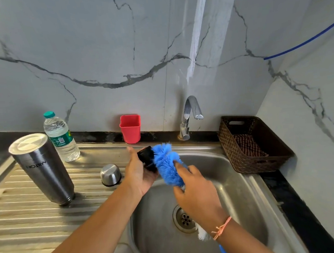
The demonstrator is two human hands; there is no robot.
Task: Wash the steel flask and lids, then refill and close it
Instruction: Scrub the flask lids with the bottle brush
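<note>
From the head camera, the left hand grips a small black lid over the sink. The right hand holds a blue brush and pushes its fluffy end against that lid. No water comes from the tap.

The steel flask stands upside down on the ribbed part of the bench, and the steel lid sits upside down just beside it. I think those two are washed and drying. The black lid is being scrubbed now. Filling and closing are not yet done.

The flask says MILTON, upside down. The water bottle behind it has a green label, too small to read.
</note>
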